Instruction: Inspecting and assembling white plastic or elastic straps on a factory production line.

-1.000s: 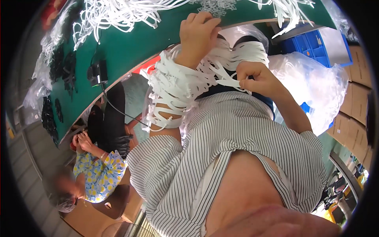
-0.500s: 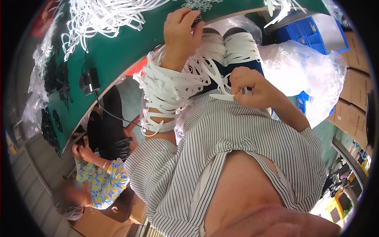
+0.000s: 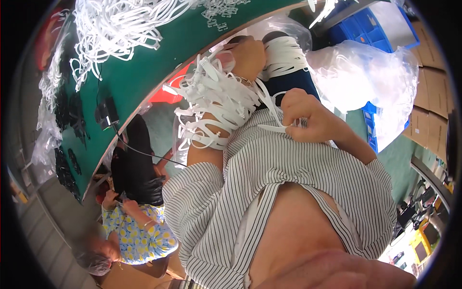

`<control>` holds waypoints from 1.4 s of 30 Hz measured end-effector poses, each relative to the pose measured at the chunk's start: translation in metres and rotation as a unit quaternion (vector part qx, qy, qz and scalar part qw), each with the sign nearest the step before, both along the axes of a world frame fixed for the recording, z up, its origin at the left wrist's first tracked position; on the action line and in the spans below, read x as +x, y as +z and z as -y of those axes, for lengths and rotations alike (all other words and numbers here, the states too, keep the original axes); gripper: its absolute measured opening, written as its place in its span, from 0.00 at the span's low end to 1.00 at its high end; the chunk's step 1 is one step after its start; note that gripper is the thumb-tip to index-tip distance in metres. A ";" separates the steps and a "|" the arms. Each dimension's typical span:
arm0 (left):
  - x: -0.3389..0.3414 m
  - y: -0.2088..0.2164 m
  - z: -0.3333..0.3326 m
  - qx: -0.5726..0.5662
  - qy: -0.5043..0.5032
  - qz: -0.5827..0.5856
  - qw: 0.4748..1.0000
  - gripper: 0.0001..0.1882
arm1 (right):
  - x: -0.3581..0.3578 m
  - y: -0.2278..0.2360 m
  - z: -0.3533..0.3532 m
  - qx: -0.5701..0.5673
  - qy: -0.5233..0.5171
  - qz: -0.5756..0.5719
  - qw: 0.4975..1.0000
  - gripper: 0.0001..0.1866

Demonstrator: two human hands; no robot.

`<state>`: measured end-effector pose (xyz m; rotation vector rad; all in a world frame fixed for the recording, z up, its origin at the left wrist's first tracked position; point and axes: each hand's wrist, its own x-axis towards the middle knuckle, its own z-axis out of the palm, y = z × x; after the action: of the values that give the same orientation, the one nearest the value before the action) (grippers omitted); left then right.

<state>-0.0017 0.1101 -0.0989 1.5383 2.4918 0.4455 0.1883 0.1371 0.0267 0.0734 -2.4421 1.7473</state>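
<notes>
1. Broadly, a green tabletop with a brown edge (image 3: 139, 72) spans nine to twelve o'clock.
2. At eleven, it bears a tangled heap of white plastic straps (image 3: 127, 31).
3. At two sits a clear, bulging plastic bag (image 3: 361, 86).
4. White plastic loops (image 3: 211, 89) ring the left forearm (image 3: 204, 155).
5. The left hand (image 3: 249, 58) is at twelve, fingers hidden; its grip cannot be told.
6. At two, the right hand (image 3: 308, 115) pinches a flat white plastic strap (image 3: 272, 128).

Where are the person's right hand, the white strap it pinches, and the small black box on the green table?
Right hand (image 3: 309, 116), head view: on the back of the hand.
White strap (image 3: 273, 128), head view: on the length sticking out left of the fingers.
Black box (image 3: 106, 111), head view: mid-casing.
</notes>
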 end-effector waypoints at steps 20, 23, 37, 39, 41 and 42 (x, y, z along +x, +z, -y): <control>0.003 0.064 0.069 0.257 0.024 0.585 0.769 0.05 | -0.006 0.010 -0.009 0.029 0.003 0.026 0.999 0.05; 0.016 0.092 0.095 0.205 0.034 0.635 0.744 0.07 | -0.017 0.015 -0.013 0.101 0.005 -0.037 0.994 0.03; 0.036 0.139 0.117 0.216 -0.073 0.459 0.859 0.08 | -0.036 0.034 -0.028 0.183 0.038 -0.025 0.982 0.03; 0.041 0.143 0.116 0.237 -0.058 0.446 0.861 0.08 | -0.036 0.031 -0.028 0.166 0.033 -0.022 0.985 0.03; 0.046 0.146 0.116 0.258 -0.044 0.432 0.863 0.08 | -0.035 0.029 -0.029 0.150 0.028 -0.019 0.988 0.03; 0.048 0.146 0.116 0.266 -0.051 0.392 0.879 0.08 | -0.035 0.027 -0.030 0.140 0.036 -0.006 0.989 0.04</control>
<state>0.0459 -0.0062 0.0473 1.2425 1.7060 1.4852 0.1534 0.1674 0.0541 0.2012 -2.6897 1.4102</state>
